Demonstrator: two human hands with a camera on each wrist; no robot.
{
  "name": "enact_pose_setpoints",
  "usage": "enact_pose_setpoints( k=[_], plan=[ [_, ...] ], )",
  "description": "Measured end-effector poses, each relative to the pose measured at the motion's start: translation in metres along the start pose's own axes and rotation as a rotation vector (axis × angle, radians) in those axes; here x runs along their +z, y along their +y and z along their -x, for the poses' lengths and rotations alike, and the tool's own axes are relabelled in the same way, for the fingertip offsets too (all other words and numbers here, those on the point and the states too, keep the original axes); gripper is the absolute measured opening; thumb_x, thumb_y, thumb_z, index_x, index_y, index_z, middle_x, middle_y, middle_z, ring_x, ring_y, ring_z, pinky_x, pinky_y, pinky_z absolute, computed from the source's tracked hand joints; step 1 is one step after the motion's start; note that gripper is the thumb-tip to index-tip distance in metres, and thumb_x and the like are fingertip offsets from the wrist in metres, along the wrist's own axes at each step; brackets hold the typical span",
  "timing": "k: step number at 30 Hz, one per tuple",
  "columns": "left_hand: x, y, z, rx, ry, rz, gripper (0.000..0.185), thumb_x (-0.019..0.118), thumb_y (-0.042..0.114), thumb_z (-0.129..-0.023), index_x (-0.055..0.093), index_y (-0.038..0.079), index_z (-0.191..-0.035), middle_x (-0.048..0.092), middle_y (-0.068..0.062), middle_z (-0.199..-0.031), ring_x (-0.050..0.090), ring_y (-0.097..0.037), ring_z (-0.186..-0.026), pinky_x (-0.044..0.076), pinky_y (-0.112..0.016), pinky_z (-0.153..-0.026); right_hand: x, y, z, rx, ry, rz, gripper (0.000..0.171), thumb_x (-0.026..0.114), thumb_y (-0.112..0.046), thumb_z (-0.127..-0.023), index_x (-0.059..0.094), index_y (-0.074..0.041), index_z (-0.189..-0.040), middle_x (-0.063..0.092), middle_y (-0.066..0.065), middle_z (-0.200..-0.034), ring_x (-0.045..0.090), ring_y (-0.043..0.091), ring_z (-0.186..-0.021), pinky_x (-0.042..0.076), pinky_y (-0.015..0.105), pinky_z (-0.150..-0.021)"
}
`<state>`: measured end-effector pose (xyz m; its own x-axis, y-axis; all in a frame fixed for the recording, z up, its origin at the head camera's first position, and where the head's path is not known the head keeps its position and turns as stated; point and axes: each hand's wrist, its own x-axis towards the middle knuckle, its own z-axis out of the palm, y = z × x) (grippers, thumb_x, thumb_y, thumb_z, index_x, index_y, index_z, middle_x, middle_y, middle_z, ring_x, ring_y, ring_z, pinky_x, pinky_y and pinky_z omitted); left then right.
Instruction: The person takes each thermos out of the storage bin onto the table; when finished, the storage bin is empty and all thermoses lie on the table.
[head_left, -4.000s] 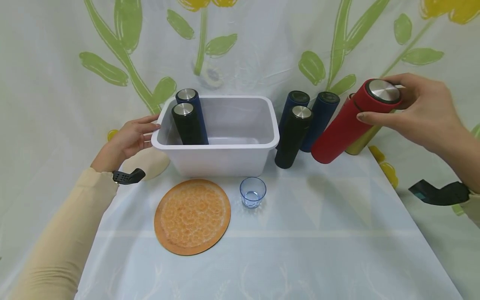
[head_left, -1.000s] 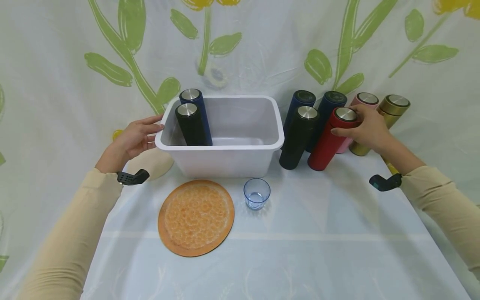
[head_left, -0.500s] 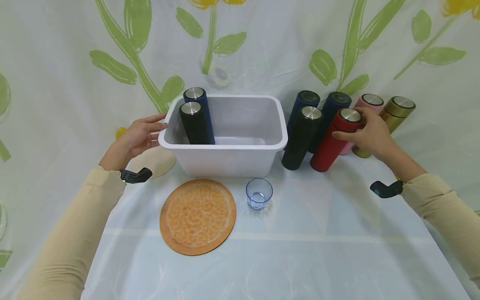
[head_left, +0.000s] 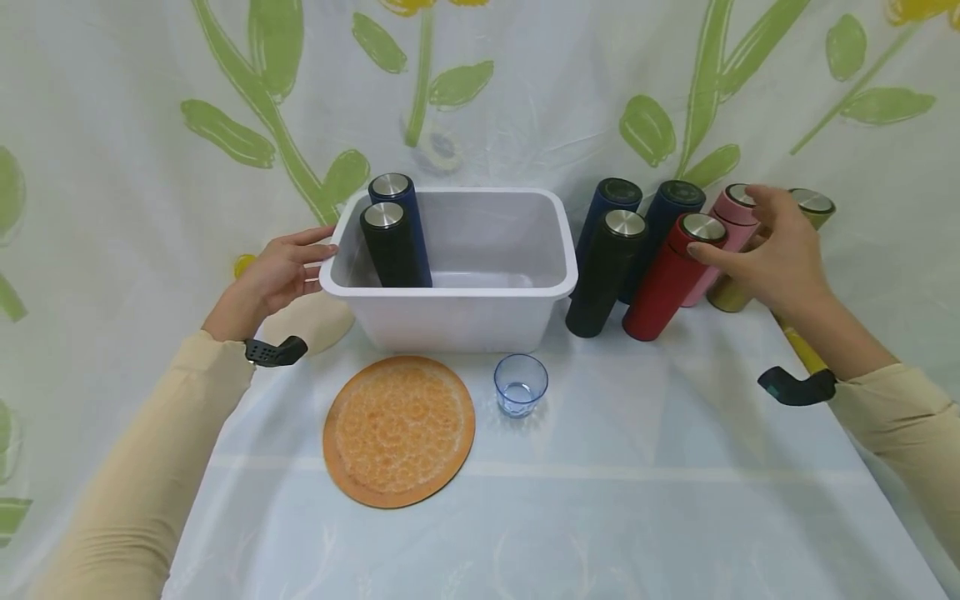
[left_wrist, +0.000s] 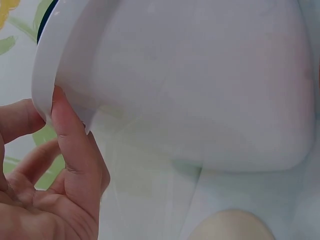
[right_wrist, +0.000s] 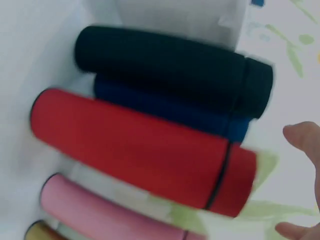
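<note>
My left hand (head_left: 273,275) pinches the left rim of a white plastic tub (head_left: 450,321); in the left wrist view a finger (left_wrist: 70,130) presses under the lip. Inside the tub's left end stand a black thermos flask (head_left: 392,254) and a blue one (head_left: 420,225) behind it. My right hand (head_left: 783,250) is spread beside the top of a red thermos flask (head_left: 667,279) that stands on the table. In the right wrist view its fingertips (right_wrist: 300,135) are apart from the red flask (right_wrist: 135,145), with nothing between them.
Right of the tub stand a black flask (head_left: 603,279), two blue flasks (head_left: 588,218), a pink flask (head_left: 731,221) and a gold flask (head_left: 729,296). In front lie a round orange-brown mat (head_left: 397,433) and a blue-tinted glass (head_left: 521,387). A cream round thing (head_left: 318,325) is partly behind my left wrist.
The red flask, held tilted in the air earlier, now stands beside the black flask. My right hand has let go and moved slightly right. The left hand stays at the tub rim.
</note>
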<state>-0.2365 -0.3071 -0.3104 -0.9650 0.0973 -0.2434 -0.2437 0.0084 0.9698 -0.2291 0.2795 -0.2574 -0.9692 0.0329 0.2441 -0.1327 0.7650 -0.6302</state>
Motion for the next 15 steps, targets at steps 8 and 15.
enact_pose_setpoints(
  k=[8, 15],
  plan=[
    [0.001, -0.001, -0.006, -0.007, 0.005, -0.043, 0.063, 0.056, 0.019, -0.103, 0.028, 0.018, -0.159, 0.045, -0.002, -0.136, 0.066, -0.012, -0.090, 0.057, -0.024, -0.077, 0.001, -0.034, 0.015, -0.081, 0.024, -0.022, 0.088, 0.080, -0.036, -0.085, 0.030, -0.023, -0.157, 0.036, 0.007, -0.157, 0.042, 0.038, -0.136, 0.046, 0.053, -0.101],
    [-0.001, 0.000, -0.011, -0.001, -0.004, -0.048, 0.063, 0.057, 0.019, -0.103, 0.028, 0.017, -0.159, 0.046, -0.002, -0.136, 0.067, -0.012, -0.089, 0.057, -0.025, -0.077, 0.012, -0.058, 0.024, -0.178, -0.001, -0.075, 0.084, 0.082, -0.029, -0.084, 0.036, -0.017, -0.154, 0.041, 0.010, -0.152, 0.041, 0.035, -0.138, 0.038, 0.055, -0.107]
  ],
)
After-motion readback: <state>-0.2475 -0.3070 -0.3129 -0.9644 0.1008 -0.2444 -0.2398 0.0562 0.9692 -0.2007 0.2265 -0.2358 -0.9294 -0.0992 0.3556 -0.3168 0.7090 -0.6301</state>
